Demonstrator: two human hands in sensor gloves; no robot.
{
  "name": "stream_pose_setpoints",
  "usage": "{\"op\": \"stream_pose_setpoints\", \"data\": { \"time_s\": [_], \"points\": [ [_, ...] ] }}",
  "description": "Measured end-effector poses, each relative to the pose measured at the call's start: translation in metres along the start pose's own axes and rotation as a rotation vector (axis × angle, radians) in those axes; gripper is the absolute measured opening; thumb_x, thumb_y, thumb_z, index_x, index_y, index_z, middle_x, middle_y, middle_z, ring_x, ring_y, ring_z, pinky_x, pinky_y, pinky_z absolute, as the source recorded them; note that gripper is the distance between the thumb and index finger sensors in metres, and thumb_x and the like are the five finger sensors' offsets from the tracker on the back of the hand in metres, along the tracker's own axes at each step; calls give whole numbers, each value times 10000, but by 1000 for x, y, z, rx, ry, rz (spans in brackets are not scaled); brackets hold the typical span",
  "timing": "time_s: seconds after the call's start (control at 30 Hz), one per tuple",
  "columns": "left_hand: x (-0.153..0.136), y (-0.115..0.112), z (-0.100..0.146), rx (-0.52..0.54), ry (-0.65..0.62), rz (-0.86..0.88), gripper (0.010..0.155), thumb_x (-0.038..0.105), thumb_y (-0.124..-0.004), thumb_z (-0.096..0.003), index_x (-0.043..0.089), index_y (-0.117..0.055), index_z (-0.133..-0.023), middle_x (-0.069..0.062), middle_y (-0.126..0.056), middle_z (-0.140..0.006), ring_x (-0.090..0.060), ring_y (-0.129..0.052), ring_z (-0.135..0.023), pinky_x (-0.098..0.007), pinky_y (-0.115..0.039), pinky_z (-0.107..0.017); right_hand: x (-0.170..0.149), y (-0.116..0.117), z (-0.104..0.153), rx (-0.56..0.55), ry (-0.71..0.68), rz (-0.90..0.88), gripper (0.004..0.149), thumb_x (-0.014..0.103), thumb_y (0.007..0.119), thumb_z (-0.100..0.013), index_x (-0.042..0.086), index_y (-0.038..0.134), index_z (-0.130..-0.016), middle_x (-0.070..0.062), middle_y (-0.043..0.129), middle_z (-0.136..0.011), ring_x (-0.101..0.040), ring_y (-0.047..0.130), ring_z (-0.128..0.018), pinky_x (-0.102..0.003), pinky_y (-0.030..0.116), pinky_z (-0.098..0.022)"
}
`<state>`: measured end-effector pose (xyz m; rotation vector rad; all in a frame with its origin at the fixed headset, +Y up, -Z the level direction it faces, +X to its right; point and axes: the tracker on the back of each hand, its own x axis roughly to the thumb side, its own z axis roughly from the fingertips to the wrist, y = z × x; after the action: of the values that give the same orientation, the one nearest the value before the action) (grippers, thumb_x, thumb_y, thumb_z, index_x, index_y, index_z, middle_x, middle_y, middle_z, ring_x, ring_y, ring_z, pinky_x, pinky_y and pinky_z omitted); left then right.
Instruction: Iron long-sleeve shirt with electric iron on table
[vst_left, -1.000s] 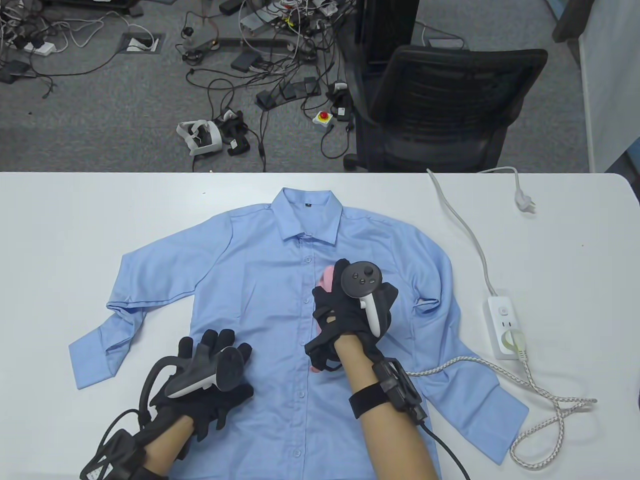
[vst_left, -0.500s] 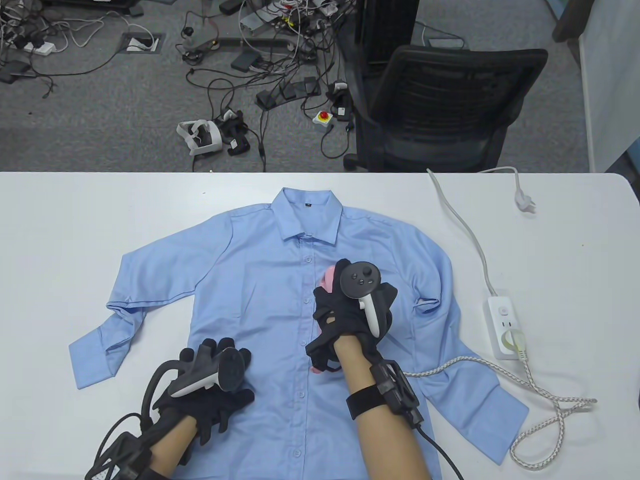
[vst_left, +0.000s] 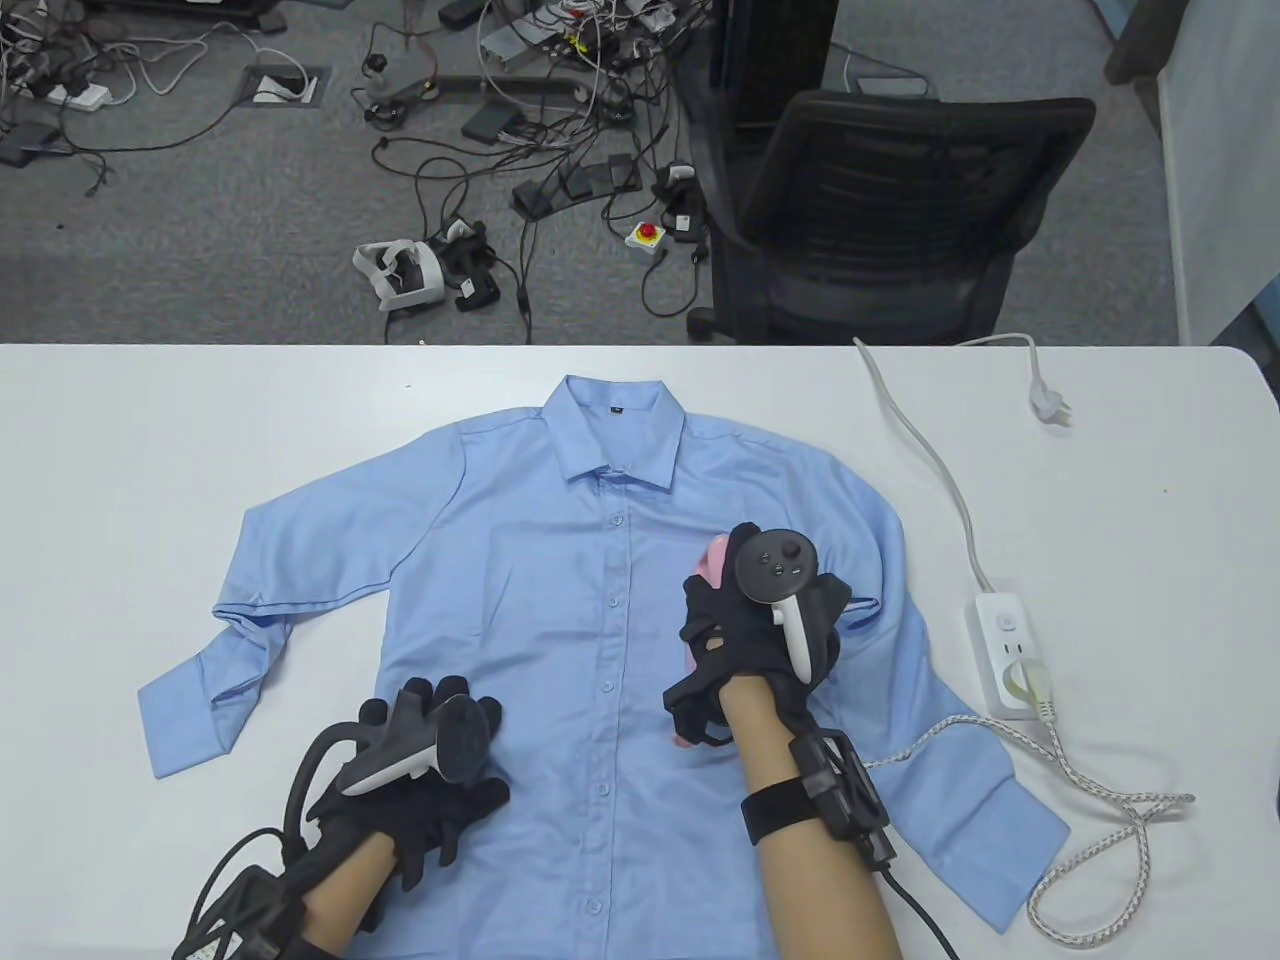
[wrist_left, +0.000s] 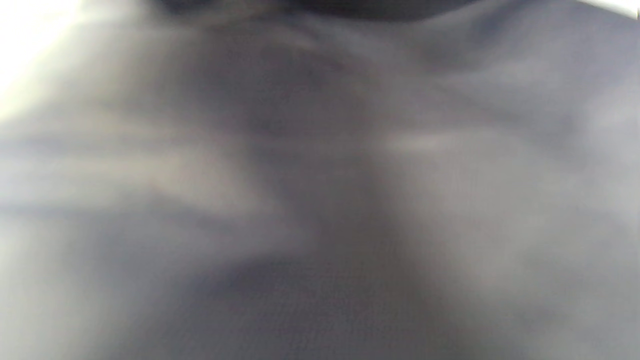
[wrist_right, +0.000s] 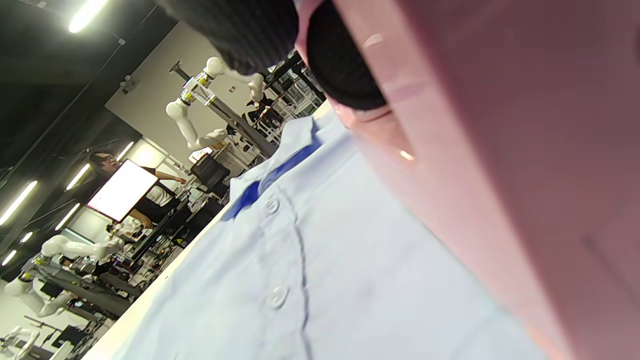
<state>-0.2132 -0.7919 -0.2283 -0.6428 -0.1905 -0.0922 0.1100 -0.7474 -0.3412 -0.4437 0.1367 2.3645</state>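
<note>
Right hand (vst_left: 760, 640) slid iron (vst_left: 712, 560) rightward across shirt (vst_left: 540, 560).

Left wrist view fully blurred, nothing readable. Pink iron (vst_left: 708, 566) mostly hidden under right hand (vst_left: 757, 640); soleplate contact with shirt (vst_left: 520, 560) unseen. In right wrist view iron (wrist_right: 500, 150) cut off by frame edges. Left hand (vst_left: 425, 770) fingertips partly hidden beneath tracker (vst_left: 425, 750).
</note>
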Motion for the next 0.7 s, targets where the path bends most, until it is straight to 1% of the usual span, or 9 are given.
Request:
{"op": "stream_pose_setpoints", "data": {
  "time_s": [0.33,0.43,0.63,0.67,0.7],
  "points": [
    [1,0,0,-6,6,-3,772,729,-514,-465,436,-70,-1024,11,56,-1151,-317,-14,-1064,-618,-95,-725,-38,-36,-10,-47,73,-19,771,405,717,-399,210,258,-986,-77,629,-821,-107,895,-462,-246,845,-336],
    [1,0,0,-6,8,-6,773,730,-514,-465,435,-70,-1025,10,55,-1151,-317,-16,-1065,-619,-95,-726,-42,-41,-12,-48,82,-10,772,404,721,-398,208,259,-986,-76,633,-820,-106,899,-463,-248,851,-336],
    [1,1,0,-7,9,-8,772,730,-514,-466,435,-70,-1025,11,54,-1152,-316,-18,-1066,-618,-95,-727,-43,-43,-13,-54,79,-12,778,399,730,-395,189,265,-983,-80,645,-810,-106,908,-456,-249,859,-331],
    [1,1,0,-8,9,-9,772,730,-514,-465,437,-71,-1025,13,54,-1152,-317,-17,-1066,-618,-94,-727,-44,-45,-14,-43,81,-44,780,395,735,-395,184,268,-983,-82,647,-808,-108,910,-454,-253,861,-331],
    [1,1,0,-8,9,-9,773,730,-514,-465,435,-71,-1025,12,53,-1152,-316,-18,-1066,-618,-94,-726,-46,-46,-14,-27,89,-81,791,386,746,-394,148,267,-977,-85,652,-799,-114,911,-448,-263,859,-334]
  ]
}}
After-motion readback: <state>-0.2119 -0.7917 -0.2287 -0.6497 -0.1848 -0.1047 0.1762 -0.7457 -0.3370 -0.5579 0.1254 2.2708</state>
